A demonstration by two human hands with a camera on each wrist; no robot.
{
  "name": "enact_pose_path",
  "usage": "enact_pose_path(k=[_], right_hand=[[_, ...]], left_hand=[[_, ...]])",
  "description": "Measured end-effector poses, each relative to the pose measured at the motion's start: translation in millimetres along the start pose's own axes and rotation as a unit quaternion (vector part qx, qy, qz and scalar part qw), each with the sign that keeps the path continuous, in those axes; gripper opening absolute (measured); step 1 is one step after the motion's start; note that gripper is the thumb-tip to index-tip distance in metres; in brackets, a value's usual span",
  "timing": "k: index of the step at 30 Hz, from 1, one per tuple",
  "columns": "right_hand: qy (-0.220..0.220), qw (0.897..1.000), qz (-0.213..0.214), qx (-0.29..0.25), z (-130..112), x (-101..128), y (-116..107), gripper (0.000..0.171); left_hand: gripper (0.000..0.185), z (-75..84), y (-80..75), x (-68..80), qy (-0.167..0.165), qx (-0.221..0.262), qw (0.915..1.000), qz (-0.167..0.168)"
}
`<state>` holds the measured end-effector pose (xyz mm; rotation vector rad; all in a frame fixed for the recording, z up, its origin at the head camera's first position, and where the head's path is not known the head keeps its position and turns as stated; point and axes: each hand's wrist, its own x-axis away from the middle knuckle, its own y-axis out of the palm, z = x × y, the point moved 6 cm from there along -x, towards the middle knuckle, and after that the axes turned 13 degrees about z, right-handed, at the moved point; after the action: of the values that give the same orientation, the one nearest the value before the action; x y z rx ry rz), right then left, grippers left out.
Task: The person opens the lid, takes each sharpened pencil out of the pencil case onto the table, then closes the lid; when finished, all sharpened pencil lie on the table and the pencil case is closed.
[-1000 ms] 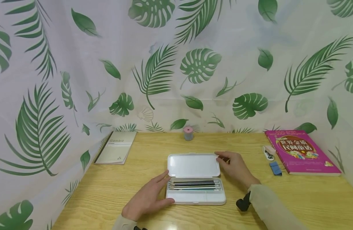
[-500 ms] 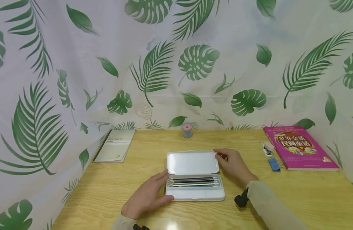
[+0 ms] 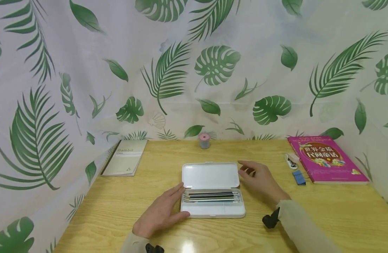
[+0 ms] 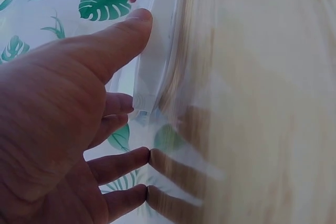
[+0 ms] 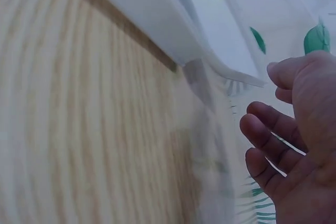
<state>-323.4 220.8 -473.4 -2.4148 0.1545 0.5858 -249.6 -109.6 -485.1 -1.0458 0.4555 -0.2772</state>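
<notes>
"Beside the lid (image 3: 210, 175), off its right edge, sits the right hand (image 3: 260, 179). Got hold of it?"

"No grip that I can see. Fingers loosely bent, thumb apart, nothing in the palm. Right wrist view puts the thumb tip right by the lid's corner; can't tell if anything brushes it."

"Key relation?"

"Lid at 9 o'clock from the right hand, laid back on its hinge (image 3: 211, 188). Long axis of the pencil case (image 3: 213, 215) runs 9 to 3. Right hand is nearer the lid's far right corner; I'd say that small gap matters most."

"Left hand (image 3: 159, 214)?"

"Fingers fairly straight and spread along the case's left end, thumb at the near-left corner. Touching, not gripping. From there, tray (image 3: 201, 209) at 3, lid at 2."

"Contents?"

"Pencils (image 3: 211, 196), tray's far compartment, also lying 9 to 3."

"Anything blocking?"

"Nothing between right hand and lid. Left fingertips by the hinge look like the only likely snag."

"Further out?"

"From the right hand: blue block (image 3: 299, 177) at 3, small white gadget (image 3: 290, 162) at 2, pink book (image 3: 333, 172) just past both. From the case: pink-topped tub (image 3: 204, 142) at 12, notebook (image 3: 124, 160) at 10."
</notes>
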Motion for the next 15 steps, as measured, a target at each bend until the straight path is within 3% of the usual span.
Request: enact_pose_path(k=[7,11,15], right_hand=[[-0.075,0.996,0.025,0.044,-24,21,-23,0.031],[-0.131,0.991,0.000,0.039,-41,40,-22,0.027],[-0.159,0.984,-0.042,0.065,-53,56,-13,0.023]], left_hand=[[0.084,2.8,-1.1,-0.5,0.012,-0.007,0.9998,0.011],[0.083,3.5,-1.0,0.5,0.007,-0.001,0.9999,0.012],[0.083,3.7,1.8,2.1,0.005,0.004,0.9999,0.011]])
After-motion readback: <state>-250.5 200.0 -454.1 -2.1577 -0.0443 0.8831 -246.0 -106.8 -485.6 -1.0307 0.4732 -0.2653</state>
